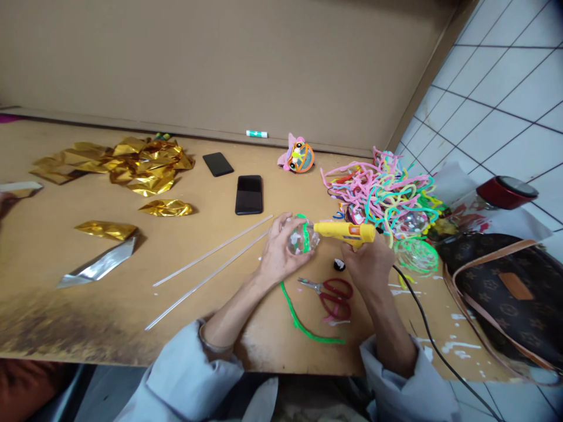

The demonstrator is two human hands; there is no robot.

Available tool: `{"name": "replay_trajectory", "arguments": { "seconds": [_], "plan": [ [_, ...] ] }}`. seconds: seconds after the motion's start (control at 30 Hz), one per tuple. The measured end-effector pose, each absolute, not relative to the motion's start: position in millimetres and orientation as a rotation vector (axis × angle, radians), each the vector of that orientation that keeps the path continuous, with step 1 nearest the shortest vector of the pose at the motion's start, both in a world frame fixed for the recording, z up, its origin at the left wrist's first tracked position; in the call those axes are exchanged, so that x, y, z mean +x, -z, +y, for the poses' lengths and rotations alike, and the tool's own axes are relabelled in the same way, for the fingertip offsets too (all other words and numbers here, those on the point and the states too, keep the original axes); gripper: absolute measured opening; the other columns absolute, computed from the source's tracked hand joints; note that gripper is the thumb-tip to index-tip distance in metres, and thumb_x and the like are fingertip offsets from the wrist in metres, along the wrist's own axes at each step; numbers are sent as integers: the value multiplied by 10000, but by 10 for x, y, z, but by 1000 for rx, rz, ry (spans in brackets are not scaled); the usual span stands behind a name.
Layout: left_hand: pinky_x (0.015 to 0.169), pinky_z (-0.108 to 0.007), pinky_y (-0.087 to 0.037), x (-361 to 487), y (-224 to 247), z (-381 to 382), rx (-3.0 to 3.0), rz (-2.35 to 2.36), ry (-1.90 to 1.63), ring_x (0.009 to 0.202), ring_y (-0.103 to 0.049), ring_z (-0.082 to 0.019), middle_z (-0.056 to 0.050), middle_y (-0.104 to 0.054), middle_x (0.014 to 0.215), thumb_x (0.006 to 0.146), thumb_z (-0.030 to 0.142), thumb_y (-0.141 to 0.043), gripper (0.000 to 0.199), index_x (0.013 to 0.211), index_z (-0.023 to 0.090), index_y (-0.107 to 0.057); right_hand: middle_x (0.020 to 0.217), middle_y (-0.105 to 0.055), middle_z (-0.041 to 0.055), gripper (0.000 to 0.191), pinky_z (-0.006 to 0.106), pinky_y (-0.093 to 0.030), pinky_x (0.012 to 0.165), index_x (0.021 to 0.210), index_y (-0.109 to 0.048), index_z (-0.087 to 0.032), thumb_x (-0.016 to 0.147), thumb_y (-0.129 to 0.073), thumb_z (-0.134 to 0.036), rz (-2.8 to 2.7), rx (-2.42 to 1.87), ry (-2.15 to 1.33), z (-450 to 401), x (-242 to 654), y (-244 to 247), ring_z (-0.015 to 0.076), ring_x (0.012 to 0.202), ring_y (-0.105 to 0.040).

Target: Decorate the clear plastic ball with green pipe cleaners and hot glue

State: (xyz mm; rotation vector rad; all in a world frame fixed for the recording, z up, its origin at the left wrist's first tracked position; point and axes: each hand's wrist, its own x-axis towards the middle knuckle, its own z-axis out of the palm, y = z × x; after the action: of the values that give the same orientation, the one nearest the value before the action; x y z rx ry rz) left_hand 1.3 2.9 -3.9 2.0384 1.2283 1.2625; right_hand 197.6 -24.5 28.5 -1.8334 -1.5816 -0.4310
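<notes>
- Nearest, a fuzzy bright-green pipe cleaner (295, 319) curves out from beneath the left wrist; it should be light and bendable, best pinched at its free end.
- Just beyond lie scissors with red looped handles (338, 299), their blades pointing left.
- To their right and farther, the right hand (370, 258) has its fingers wrapped around the grip of a yellow plastic glue gun (347, 231). The body looks rigid and moderately light; the nozzle may be hot, so the grip is the safe hold, and the black cord (433, 339) may drag.
- Left of the gun, the left hand (278, 249) grasps a clear, round plastic ball (295, 241), thumb near and fingers far. It looks hollow, light, slick and easily dented; gentle support around its sides, away from the green fuzzy band (307, 237), would suit. Whether the nozzle touches it, I cannot tell.
- Farther right sits a tangled heap of pastel pipe cleaners (373, 190), probably soft and springy.
</notes>
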Motion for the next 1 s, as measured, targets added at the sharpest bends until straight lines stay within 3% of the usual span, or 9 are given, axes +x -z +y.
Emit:
{"name": "replay_trajectory", "arguments": {
  "seconds": [1.0],
  "plan": [
    [1131, -511, -421, 22, 19, 27, 2024, 1236, -1288, 1341, -484, -314, -122, -487, 1353, 667, 261, -823, 646, 1263, 239, -574, 732, -601, 52, 207, 301, -356, 571, 900, -578, -204, 719, -516, -285, -1564, -1869, 440, -239, 1975, -276, 230, 679, -550]
  ]
}}
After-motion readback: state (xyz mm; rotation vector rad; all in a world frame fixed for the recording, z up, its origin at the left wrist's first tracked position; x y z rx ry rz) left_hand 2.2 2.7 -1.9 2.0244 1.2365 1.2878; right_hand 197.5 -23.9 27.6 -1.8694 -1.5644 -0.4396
